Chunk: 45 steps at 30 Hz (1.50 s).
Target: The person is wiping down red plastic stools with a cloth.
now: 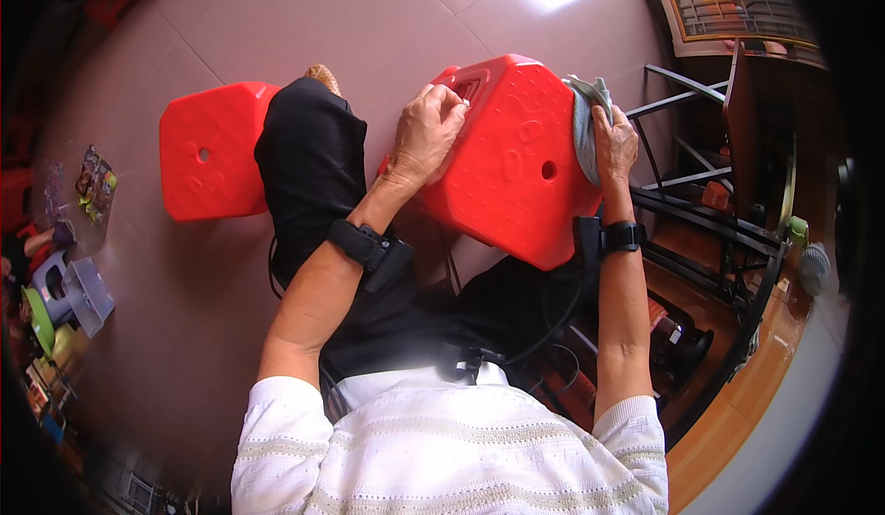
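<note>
A red plastic stool (pixel 516 160) is tilted in front of me, its dotted seat with one round hole facing up toward me. My left hand (pixel 429 132) is closed on its left side, with the fingers curled at a recessed opening. On the stool's right side, my right hand (pixel 616 144) presses a grey-green cloth (pixel 584 128) against the red plastic. Part of the cloth is bunched between the thumb and fingers. Black straps with small devices sit on both wrists. The stool's underside is hidden from this view.
A second red stool (pixel 217 151) stands upright on the tiled floor, left of my knee. At right is a black metal frame (pixel 728 229) of crossed bars. Far left, a grey and green plastic item (pixel 78 294) and a colourful packet (pixel 95 185) lie near another person's hand.
</note>
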Each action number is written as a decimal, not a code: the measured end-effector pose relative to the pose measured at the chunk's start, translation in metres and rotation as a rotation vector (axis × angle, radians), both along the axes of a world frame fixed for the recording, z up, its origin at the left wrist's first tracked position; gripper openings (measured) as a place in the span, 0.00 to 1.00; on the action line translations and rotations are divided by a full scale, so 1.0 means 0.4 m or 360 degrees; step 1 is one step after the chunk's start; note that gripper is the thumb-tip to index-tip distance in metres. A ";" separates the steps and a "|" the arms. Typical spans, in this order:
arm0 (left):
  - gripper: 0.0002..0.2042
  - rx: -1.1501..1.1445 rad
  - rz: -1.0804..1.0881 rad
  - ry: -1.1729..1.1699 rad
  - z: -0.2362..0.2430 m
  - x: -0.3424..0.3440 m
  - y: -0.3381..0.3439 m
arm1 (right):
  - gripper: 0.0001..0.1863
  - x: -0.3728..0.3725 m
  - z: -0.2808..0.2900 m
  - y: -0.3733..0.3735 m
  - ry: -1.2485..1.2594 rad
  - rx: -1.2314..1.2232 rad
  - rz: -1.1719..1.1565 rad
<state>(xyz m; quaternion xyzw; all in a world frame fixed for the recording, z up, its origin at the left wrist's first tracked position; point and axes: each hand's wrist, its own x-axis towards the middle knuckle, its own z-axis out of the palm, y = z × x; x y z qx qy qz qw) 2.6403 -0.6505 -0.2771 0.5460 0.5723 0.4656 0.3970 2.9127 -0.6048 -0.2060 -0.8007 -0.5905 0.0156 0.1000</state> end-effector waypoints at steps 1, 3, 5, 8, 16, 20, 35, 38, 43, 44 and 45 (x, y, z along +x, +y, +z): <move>0.08 -0.0006 0.0006 -0.0007 0.005 -0.004 0.001 | 0.23 -0.003 0.003 -0.002 0.0006 0.0012 -0.0004; 0.07 -0.0027 -0.0004 -0.0065 0.003 -0.013 0.005 | 0.21 -0.007 0.010 -0.009 0.0050 0.0043 -0.0011; 0.07 -0.0047 -0.0016 -0.0122 0.003 -0.022 0.004 | 0.19 -0.010 0.014 -0.022 0.0095 0.0075 -0.0017; 0.07 -0.0141 -0.0053 -0.0311 0.028 -0.029 -0.008 | 0.23 -0.033 0.023 -0.074 0.0422 0.0591 0.0234; 0.08 -0.0330 -0.0230 -0.1023 0.076 -0.050 -0.049 | 0.23 -0.119 0.084 -0.253 0.0249 0.0360 0.0740; 0.08 -0.0325 -0.0260 -0.1071 0.090 -0.043 -0.071 | 0.22 -0.104 0.112 -0.278 0.0244 0.0150 0.0776; 0.08 -0.0284 -0.0583 -0.0930 0.107 0.003 -0.113 | 0.16 -0.264 0.106 -0.255 0.1587 0.0038 0.0746; 0.08 -0.0271 -0.0574 -0.0855 0.111 0.015 -0.109 | 0.15 -0.263 0.057 -0.250 0.1786 -0.0059 0.0688; 0.08 -0.0297 -0.0562 -0.0731 0.110 0.029 -0.101 | 0.12 -0.257 0.041 -0.252 0.2106 -0.0085 0.0469; 0.08 -0.0306 -0.0536 -0.0713 0.112 0.031 -0.098 | 0.11 -0.254 0.037 -0.248 0.2190 -0.0055 0.0429; 0.08 -0.0314 -0.0507 -0.0693 0.114 0.032 -0.097 | 0.11 -0.255 0.033 -0.243 0.2195 -0.0057 0.0427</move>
